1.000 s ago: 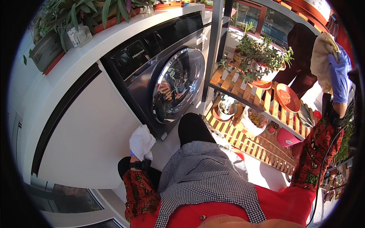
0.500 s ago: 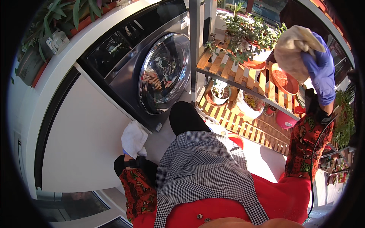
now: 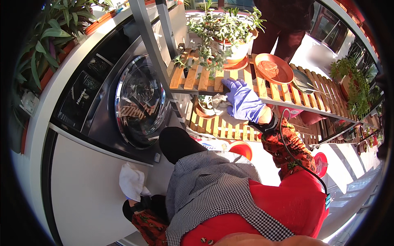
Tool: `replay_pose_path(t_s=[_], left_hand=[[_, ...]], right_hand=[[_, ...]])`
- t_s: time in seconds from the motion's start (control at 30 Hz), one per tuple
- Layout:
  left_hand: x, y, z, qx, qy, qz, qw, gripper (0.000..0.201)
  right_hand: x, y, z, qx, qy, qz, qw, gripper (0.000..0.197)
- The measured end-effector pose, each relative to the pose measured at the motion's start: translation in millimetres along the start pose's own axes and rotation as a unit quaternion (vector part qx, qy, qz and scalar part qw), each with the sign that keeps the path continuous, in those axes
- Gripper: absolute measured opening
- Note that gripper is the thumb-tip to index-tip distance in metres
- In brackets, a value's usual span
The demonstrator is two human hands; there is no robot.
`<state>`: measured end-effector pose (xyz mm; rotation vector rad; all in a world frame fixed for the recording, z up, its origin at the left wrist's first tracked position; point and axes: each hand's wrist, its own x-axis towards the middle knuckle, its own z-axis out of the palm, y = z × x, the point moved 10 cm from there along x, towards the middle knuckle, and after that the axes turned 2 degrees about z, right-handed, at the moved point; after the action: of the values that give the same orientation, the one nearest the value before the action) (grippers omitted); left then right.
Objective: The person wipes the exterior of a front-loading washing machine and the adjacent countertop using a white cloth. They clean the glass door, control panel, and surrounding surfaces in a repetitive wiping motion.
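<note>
My right hand [image 3: 245, 100], in a purple glove, is at the front edge of the upper slatted wooden shelf [image 3: 202, 82]. Its fingers lie over the slats, and a beige cloth [image 3: 221, 104] is bunched under the palm and thumb against the edge. A leafy plant in a white pot [image 3: 236, 51] stands on an orange saucer just behind the fingers. At the lower left my left hand [image 3: 132, 202] is low beside my leg with a white cloth [image 3: 132, 182] in it. That cloth hides most of its fingers.
An orange saucer [image 3: 274, 69] and a dark flat dish [image 3: 303, 80] sit further right on the shelf. A dark metal post [image 3: 148, 39] rises at its left end. The washing machine [image 3: 141, 100] is left of it. A red basin [image 3: 241, 150] stands on the floor. Another person [image 3: 283, 24] stands behind the shelf.
My right hand has come down and left with the beige cloth, from raised at the far right to the shelf edge. The view has shifted; my left hand still has the white cloth.
</note>
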<state>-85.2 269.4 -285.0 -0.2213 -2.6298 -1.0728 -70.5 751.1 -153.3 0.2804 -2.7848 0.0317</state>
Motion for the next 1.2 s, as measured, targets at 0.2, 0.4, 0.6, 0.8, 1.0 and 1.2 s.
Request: replay_pose_path(t_s=[0.2, 0.4, 0.6, 0.8, 1.0, 1.2], left_hand=[[0, -18, 8, -0.104, -0.031, -0.102, 0.989, 0.013], [-1, -2, 8, -0.105, -0.055, -0.070, 0.990, 0.014], [-8, -41, 20, -0.399, 0.002, -0.236, 0.886, 0.011], [6, 53, -4, 0.256, 0.005, 0.119, 0.959, 0.020], [27, 105, -31, 0.302, 0.069, 0.119, 0.943, 0.025], [43, 130, -54, 0.313, 0.093, 0.111, 0.939, 0.027]], right_hand=[[-15, 12, -10, -0.001, 0.027, 0.032, 0.999, 0.040], [-26, 30, -14, 0.016, 0.064, 0.045, 0.997, 0.037], [-30, 36, -24, 0.024, 0.087, 0.058, 0.994, 0.036], [-38, 41, -40, 0.165, 0.147, 0.116, 0.968, 0.061], [-35, 39, -39, 0.038, 0.194, 0.142, 0.970, 0.051], [-33, 45, -18, 0.155, 0.140, 0.153, 0.966, 0.048]])
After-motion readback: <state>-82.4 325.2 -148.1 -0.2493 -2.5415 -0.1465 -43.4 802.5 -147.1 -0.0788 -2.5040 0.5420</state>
